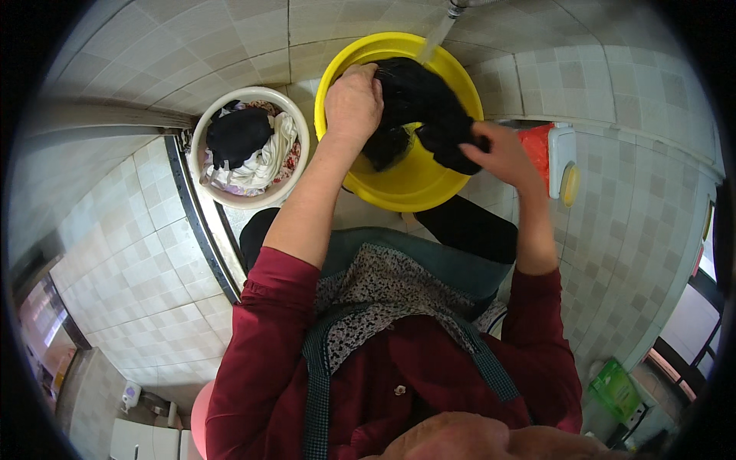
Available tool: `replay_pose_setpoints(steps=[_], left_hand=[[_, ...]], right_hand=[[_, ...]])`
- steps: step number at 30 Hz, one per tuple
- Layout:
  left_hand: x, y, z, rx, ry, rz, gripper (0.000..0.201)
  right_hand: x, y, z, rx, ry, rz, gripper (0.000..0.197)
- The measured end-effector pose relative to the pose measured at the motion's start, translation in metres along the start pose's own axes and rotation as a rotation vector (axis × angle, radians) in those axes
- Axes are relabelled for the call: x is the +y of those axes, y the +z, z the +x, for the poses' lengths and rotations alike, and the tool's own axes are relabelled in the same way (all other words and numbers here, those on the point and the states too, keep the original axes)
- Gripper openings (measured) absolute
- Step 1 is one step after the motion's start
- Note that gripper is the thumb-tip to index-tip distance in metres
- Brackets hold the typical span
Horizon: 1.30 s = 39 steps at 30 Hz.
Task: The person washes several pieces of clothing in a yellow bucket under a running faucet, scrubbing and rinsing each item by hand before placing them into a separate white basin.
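A black wet-looking cloth [418,88] lies bunched in a round yellow basin [406,188], part of it lifted across the basin's right rim. My left hand [354,103] is closed on the cloth at the basin's left side, its fingertips partly hidden. Over the right rim, my right hand [498,153] grips the raised end of the cloth between thumb and fingers. A clear stream of water [437,42] runs from a metal tap [455,9] into the basin's far side. What kind of garment the cloth is cannot be made out.
Left of the basin stands a white tub [205,180] holding white and patterned laundry [272,157] with a black piece [240,136] on top. A red bag [537,153] and a white container [562,157] sit to the right. Tiled walls [606,184] close around; a green packet [615,389] lies lower right.
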State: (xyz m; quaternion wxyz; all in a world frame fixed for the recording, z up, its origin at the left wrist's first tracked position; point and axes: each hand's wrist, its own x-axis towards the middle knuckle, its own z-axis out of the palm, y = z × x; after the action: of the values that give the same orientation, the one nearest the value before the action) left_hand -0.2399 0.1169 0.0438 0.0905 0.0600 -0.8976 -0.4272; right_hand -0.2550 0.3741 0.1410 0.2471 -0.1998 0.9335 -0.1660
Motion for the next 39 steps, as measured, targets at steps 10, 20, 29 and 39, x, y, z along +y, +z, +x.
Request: replay_pose_setpoints(steps=[10,20,29,39], left_hand=[[0.004,-0.009,-0.011,-0.572,0.230,0.269,0.024],[0.006,0.001,-0.012,-1.043,0.205,0.319,0.029],[0.009,-0.010,-0.019,-0.807,0.105,0.404,0.030],[0.007,-0.012,-0.018,-0.725,0.113,0.375,0.031]], right_hand=[[0.079,0.118,0.076,-0.333,0.018,0.296,0.026],[0.114,0.280,0.169,-0.386,-0.065,0.088,0.044],[0.093,0.242,0.203,-0.165,0.545,-0.078,0.037],[0.141,0.280,0.209,-0.618,0.210,-0.106,0.075]])
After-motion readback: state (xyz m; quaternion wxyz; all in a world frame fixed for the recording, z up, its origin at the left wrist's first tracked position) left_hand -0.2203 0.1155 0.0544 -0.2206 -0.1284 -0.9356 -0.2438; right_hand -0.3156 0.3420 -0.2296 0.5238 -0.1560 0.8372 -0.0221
